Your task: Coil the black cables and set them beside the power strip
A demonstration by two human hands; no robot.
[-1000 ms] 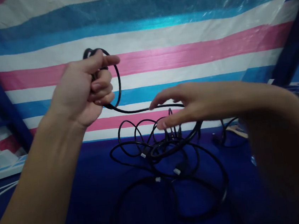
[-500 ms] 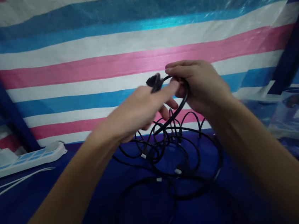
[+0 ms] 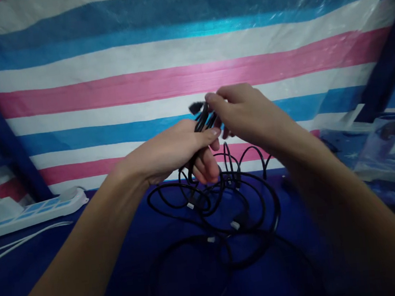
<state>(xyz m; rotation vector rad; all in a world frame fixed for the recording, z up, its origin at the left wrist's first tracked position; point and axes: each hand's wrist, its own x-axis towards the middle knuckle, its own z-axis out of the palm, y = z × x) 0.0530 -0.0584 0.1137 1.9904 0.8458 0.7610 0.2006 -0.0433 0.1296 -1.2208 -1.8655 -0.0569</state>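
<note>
A striped plastic tarp (image 3: 105, 77), glossy and crinkled in pink, white and blue bands, backs a dark blue table (image 3: 71, 255). On it sprawls a loose tangle of thin black cable (image 3: 226, 220), and a white power strip (image 3: 31, 212) lies far left. The left hand (image 3: 170, 153) is clenched around a gathered bundle of cable, lower than half a second ago. The right hand (image 3: 246, 114) pinches the cable's upper loops beside the plug.

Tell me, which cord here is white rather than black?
The thin white cord at far left, beside the power strip; the tangled cables are black.
</note>
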